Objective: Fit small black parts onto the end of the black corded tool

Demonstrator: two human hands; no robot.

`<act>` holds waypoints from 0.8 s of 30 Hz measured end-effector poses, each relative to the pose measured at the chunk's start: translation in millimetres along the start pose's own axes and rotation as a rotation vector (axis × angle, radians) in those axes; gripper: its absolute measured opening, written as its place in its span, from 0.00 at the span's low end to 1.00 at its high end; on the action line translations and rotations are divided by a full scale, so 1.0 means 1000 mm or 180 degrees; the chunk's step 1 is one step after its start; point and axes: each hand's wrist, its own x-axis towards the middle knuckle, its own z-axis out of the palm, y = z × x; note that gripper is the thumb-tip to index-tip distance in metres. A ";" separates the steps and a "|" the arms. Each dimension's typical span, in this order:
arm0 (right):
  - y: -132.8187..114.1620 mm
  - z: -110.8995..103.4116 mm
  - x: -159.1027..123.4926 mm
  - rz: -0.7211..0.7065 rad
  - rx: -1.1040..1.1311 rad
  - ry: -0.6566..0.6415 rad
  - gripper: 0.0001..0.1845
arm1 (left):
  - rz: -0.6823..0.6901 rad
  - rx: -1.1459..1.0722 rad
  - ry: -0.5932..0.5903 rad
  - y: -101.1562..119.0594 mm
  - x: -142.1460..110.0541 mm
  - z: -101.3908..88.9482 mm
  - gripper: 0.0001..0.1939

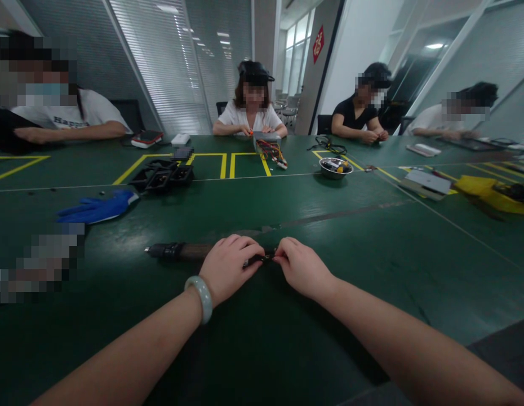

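Observation:
My left hand (230, 265), with a pale bangle at the wrist, is closed with its fingertips on a small dark piece (268, 257). My right hand (302, 268) pinches the other end of that piece, so both hands meet just above the table. Its kind is too small and too covered to make out. Behind my left hand lies a dark, pen-shaped electric screwdriver (177, 251), its metal tip pointing left. Part of its body is hidden by the hand, and whether the dark piece joins it I cannot tell.
On the green table (393, 259) lie a blue glove (97, 208), black plastic frames (163, 176), a metal bowl (336, 168) of small parts, a power supply with coloured wires (266, 141) and a yellow cloth-like item (490, 192). Several people sit opposite and at the sides.

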 end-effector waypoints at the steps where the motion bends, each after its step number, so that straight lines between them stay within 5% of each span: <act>1: 0.000 0.000 0.000 -0.0003 0.0015 -0.0009 0.02 | -0.0010 -0.0007 -0.0007 0.000 0.000 0.000 0.07; 24: -0.012 0.005 -0.003 0.0228 0.0145 0.0073 0.04 | -0.0051 0.0026 0.0061 0.001 -0.001 0.001 0.07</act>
